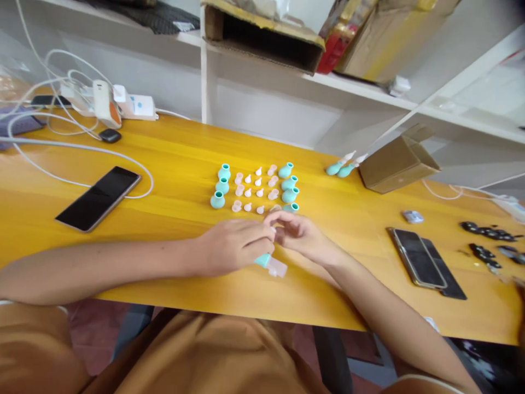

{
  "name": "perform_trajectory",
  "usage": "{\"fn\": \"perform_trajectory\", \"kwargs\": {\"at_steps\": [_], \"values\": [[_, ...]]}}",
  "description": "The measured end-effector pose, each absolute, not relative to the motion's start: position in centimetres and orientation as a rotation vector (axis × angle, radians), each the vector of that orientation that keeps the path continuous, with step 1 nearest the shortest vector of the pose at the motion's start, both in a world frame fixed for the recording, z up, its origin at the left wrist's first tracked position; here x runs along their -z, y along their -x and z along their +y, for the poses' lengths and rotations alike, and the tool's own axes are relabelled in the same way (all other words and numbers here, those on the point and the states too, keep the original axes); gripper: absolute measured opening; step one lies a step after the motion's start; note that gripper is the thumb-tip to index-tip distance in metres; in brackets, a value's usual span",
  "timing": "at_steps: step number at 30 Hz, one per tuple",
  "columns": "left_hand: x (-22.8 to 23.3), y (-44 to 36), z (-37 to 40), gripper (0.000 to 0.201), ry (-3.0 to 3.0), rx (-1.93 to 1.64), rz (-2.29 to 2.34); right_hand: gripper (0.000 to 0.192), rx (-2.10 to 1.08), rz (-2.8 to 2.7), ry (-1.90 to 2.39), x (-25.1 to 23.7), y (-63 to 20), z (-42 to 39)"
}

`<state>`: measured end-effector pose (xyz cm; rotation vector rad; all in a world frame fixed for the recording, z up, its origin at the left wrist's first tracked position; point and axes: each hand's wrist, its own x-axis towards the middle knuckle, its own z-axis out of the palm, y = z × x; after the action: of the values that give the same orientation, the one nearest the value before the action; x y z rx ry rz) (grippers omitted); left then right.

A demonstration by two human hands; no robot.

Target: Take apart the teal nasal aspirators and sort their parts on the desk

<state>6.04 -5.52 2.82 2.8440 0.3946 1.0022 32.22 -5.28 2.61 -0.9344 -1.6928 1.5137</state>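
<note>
My left hand [235,246] is closed around a small teal bulb with a clear pinkish cap [271,265] that sticks out to the right. My right hand [299,232] meets it fingertip to fingertip, pinching a small pale piece; what it is, I cannot tell. Just beyond my hands, rows of parts lie on the yellow table [172,180]: teal bulbs [222,186] at the left, pale pink tips [254,191] in the middle, more teal bulbs [289,186] at the right.
A black phone [98,198] lies at the left by white cables and a power strip [123,104]. Two assembled teal pieces [342,167] lie by a small cardboard box [396,164]. Another phone [418,257] and black small parts [488,241] are at the right. Shelves stand behind.
</note>
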Motion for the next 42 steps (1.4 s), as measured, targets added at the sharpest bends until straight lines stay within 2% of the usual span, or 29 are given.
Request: {"fn": "perform_trajectory", "kwargs": {"at_steps": [4, 7, 11, 16, 22, 28, 31, 32, 34, 36, 38, 42], "values": [[-2.0, -6.4, -6.6, 0.018, -2.946, -0.96, 0.313, 0.02, -1.075, -1.87, 1.096, -5.6, -32.4, -1.4], [-1.1, -6.5, -6.7, 0.002, -2.949, -0.809, 0.316, 0.02, -0.85, -1.929, 1.203, -7.2, -31.5, 3.2], [-0.8, -6.4, -6.5, 0.018, -2.925, -0.639, 0.362, 0.013, -0.747, -1.927, 1.292, -7.3, -29.4, 9.4], [-0.6, -6.4, -6.6, 0.022, -2.926, -0.616, 0.357, 0.01, -0.463, -2.203, 1.464, -6.1, -26.9, 14.0], [0.2, -6.4, -6.5, 0.022, -2.904, -0.611, 0.364, 0.028, -0.087, -2.627, 1.655, -4.9, -25.9, 15.3], [-1.4, -6.3, -6.5, 0.017, -2.686, -0.725, 0.576, 0.03, -0.062, -2.631, 1.596, -6.1, -25.8, 14.6], [-2.9, -6.1, -5.7, 0.022, -2.563, -0.773, 0.789, 0.022, -0.022, -2.463, 1.461, -8.2, -26.5, 12.0], [-3.4, -6.0, -5.3, 0.022, -2.53, -0.795, 0.831, 0.029, -0.057, -2.387, 1.434, -9.0, -26.8, 10.7], [-4.1, -5.8, -4.4, 0.022, -2.489, -0.866, 0.88, 0.061, -0.21, -2.266, 1.411, -10.6, -27.6, 7.4], [-4.6, -5.6, -3.5, 0.022, -2.48, -0.946, 0.887, 0.078, -0.384, -2.238, 1.379, -11.8, -28.2, 3.8], [-5.0, -5.4, -2.9, 0.022, -2.468, -1.011, 0.901, 0.084, -0.505, -2.274, 1.337, -12.3, -28.5, 0.7], [-6.0, -4.8, -2.0, 0.021, -2.427, -1.085, 0.949, 0.082, -0.719, -2.217, 1.284, -11.5, -27.5, -2.0]]}}
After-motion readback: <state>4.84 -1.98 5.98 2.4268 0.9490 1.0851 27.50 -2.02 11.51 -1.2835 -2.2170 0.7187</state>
